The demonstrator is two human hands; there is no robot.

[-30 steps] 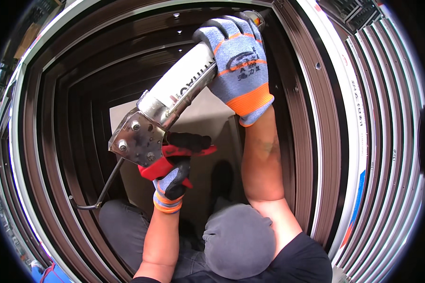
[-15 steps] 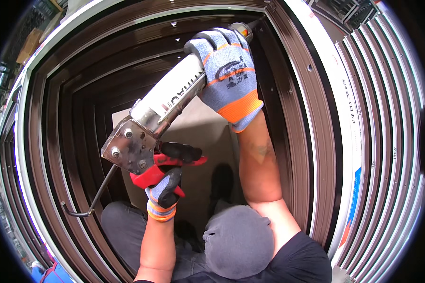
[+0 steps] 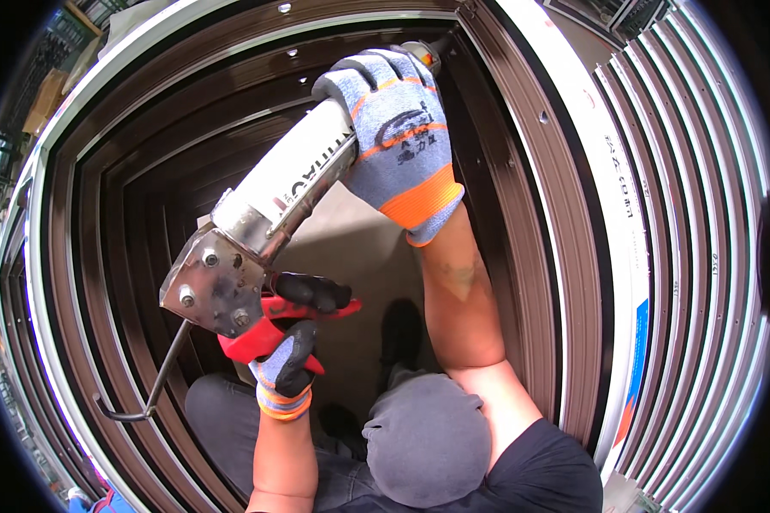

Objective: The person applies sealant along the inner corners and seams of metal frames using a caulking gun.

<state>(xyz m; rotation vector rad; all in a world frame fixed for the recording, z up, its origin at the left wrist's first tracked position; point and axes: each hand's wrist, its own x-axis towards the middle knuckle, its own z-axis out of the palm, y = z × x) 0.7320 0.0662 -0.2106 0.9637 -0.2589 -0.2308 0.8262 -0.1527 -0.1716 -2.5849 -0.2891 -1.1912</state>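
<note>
A caulking gun (image 3: 269,201) with a white tube in a metal cradle slants across the stacked brown frames, its nozzle end toward their far right corner. My right hand (image 3: 393,128), in a blue-grey and orange glove with black fingertips, wraps over the front of the tube. The nozzle shows only partly beyond my fingers; its very tip is hard to make out. My left hand (image 3: 287,363), in a matching glove, is closed round the red trigger handle (image 3: 257,338) at the rear. A bent metal rod (image 3: 158,380) sticks out behind the gun.
Several brown window or door frames (image 3: 565,342) are stacked around me, with a white-wrapped outer edge (image 3: 620,282). Long ribbed profiles (image 3: 701,256) stand along the right. A cardboard box (image 3: 45,101) lies at the far left. A beige floor (image 3: 359,256) shows inside the frames.
The view has shifted slightly, moving most of the scene left. The gun's rear and my left hand sit a little lower and further left. Both hands keep their hold.
</note>
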